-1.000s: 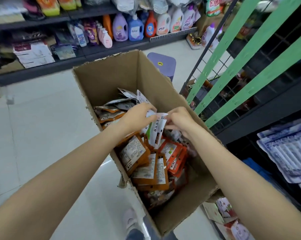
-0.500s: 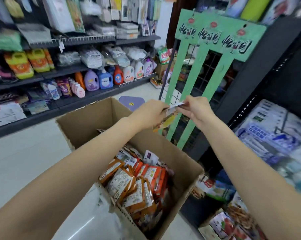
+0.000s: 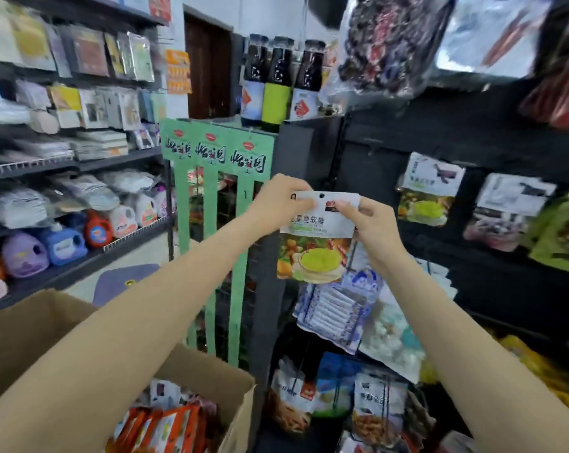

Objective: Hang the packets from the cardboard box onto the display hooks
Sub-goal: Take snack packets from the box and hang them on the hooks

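Both hands are raised in front of the dark display wall [image 3: 466, 142]. The left hand [image 3: 278, 204] pinches the top left corner of a packet [image 3: 316, 237]; the right hand [image 3: 370, 220] pinches the top right corner, thumb on the front face, fingers curled behind. The packet hangs upright between them, front toward the camera: white upper band with a small round hang hole near the top edge, a picture of green and orange sweets below (printed text partly covered by the fingers).

The packet is held up in the air, just right of the green rack [image 3: 217, 204] and in front of the dark wall. Whether it touches a hook cannot be told; no hook tip is sharp enough to make out at the hole.

A matching packet [image 3: 428, 191] already hangs on the wall to the right, at about the same height, with another white-topped one [image 3: 508, 210] beside it.

The cardboard box [image 3: 211, 371] sits low at the left, under the left forearm, open, with orange packets [image 3: 165, 426] standing inside.

Surroundings: three dark bottles [image 3: 276, 83] stand on top of the green rack; detergent jugs [image 3: 64, 243] line a low shelf at far left; more bags hang and lie below the held packet, blurred.
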`<control>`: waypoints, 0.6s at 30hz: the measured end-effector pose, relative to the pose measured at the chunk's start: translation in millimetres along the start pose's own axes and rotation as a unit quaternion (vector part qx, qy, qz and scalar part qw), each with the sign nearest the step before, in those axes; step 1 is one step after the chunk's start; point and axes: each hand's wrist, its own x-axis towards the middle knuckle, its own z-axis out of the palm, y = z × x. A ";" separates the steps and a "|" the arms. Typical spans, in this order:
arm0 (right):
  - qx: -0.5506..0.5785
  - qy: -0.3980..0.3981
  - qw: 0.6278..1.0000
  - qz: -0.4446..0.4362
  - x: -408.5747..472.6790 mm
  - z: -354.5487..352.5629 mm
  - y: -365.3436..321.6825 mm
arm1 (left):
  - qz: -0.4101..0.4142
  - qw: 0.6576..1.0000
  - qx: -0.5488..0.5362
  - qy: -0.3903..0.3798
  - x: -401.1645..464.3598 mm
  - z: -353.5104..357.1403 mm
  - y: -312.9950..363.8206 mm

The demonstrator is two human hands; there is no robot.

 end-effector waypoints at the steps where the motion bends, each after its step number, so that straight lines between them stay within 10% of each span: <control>1: -0.013 0.021 1.000 -0.007 5.1 -17.2 -0.4 | 0.009 1.000 -0.009 0.001 12.1 12.0 12.4; 18: -0.011 0.201 0.978 -0.055 73.8 -184.1 25.9 | -0.025 0.982 -0.183 0.032 137.4 165.5 118.5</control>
